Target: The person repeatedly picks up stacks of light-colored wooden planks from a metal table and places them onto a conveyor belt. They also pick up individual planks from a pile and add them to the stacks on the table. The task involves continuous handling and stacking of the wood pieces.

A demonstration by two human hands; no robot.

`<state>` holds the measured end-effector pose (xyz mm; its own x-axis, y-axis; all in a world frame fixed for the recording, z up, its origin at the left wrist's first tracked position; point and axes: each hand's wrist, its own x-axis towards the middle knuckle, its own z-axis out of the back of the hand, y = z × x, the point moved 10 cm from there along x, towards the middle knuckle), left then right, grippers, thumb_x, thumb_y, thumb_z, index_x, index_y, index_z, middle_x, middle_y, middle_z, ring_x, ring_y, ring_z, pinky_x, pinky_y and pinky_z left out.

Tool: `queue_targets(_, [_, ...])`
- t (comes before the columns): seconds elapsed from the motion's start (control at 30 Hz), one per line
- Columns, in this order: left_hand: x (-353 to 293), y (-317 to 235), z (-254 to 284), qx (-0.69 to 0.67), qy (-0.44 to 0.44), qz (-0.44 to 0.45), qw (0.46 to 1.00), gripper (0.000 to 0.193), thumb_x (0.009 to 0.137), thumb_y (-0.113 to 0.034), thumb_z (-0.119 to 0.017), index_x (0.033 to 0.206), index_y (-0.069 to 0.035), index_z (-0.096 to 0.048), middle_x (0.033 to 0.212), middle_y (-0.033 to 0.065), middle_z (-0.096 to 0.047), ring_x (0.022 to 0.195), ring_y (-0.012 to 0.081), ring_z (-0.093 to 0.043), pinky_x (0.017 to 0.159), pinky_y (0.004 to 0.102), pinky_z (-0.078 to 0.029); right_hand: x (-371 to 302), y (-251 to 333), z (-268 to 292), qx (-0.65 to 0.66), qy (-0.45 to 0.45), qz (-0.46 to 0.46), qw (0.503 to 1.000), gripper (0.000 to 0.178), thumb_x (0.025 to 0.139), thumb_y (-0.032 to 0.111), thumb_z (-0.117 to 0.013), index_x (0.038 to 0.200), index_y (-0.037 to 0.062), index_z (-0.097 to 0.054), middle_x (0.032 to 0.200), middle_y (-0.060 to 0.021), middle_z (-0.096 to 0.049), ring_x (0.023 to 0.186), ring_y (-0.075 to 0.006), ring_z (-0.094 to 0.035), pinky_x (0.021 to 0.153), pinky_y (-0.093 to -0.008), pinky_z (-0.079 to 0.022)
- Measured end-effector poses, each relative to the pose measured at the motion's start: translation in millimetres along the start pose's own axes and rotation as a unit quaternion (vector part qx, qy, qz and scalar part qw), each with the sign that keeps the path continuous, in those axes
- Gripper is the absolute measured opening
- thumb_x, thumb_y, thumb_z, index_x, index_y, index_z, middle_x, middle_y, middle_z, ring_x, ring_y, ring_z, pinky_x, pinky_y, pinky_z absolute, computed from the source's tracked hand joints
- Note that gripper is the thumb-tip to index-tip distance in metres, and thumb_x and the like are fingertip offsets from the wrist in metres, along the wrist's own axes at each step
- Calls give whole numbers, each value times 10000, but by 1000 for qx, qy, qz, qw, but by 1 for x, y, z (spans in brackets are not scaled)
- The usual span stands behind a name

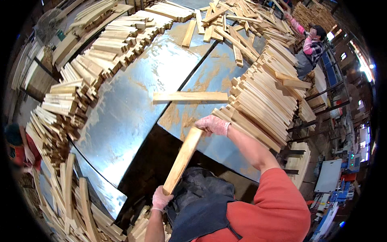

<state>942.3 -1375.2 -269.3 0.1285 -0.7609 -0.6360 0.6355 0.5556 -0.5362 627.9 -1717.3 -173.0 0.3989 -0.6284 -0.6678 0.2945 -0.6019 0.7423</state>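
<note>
At the lower centre of the frame, you held a pale wooden strip (182,162) aslant; your right hand (214,124) closed around its upper end near the middle of the frame, and your left hand (161,198) clasped its lower end at bottom centre; beneath it yawned a dark gap (144,159) beside the metal table (129,115), so a loosened grip could have sent the strip down into it; a wide upward swing could have knocked the loose board (189,97) lying across the seam (191,74) at frame centre; right of centre, your right forearm (250,147) passed close to the row of strips (262,101), where a careless brush might have pushed pieces out of line.
</note>
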Motion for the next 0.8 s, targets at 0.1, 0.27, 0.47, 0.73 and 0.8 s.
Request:
queue_targets(0.1, [5, 1, 10, -54, -37, 90, 994, 675, 660, -242, -923, 1229, -28, -631, 1133, 214, -719, 1070, 392, -706, 942, 458, -559, 90, -27, 81, -146, -177, 91, 969, 494, 885, 351, -722, 1261, 30, -717, 1026, -169, -756, 916, -287, -726, 829, -431, -588])
queue_targets(0.27, [20, -21, 31, 2, -107, 140, 984, 624, 657, -229, -890, 1187, -33, -625, 1124, 217, -678, 1071, 438, -657, 955, 505, -539, 141, 15, 120, -583, -360, 156, 712, 691, 870, 209, -700, 1523, 60, -530, 1369, -175, -666, 1269, -379, -622, 1138, -455, -445])
queue_targets(0.47, [59, -95, 48, 109, -109, 165, 974, 646, 668, -257, -878, 1231, -72, -621, 1191, 210, -661, 1135, 429, -635, 999, 520, -527, 204, 43, 149, -632, -148, 33, 760, 701, 875, 63, -625, 1559, 86, -475, 1366, -160, -620, 1335, -343, -566, 1111, -479, -437])
queue_targets(0.73, [199, -232, 49, 129, -100, 59, 985, 701, 712, -291, -865, 1314, -51, -600, 1224, 206, -653, 1183, 418, -621, 1013, 498, -523, 172, 187, 200, -538, -225, 164, 796, 761, 881, 163, -717, 1588, 99, -442, 1376, -202, -621, 1282, -363, -590, 1100, -450, -459])
queue_targets(0.8, [247, -274, 33, 134, -68, 64, 987, 661, 722, -318, -859, 1276, -50, -618, 1188, 206, -655, 1170, 425, -623, 1009, 498, -524, 149, 211, 213, -469, -275, 200, 815, 802, 875, 198, -744, 1603, 96, -423, 1420, -209, -603, 1297, -375, -579, 1131, -441, -451])
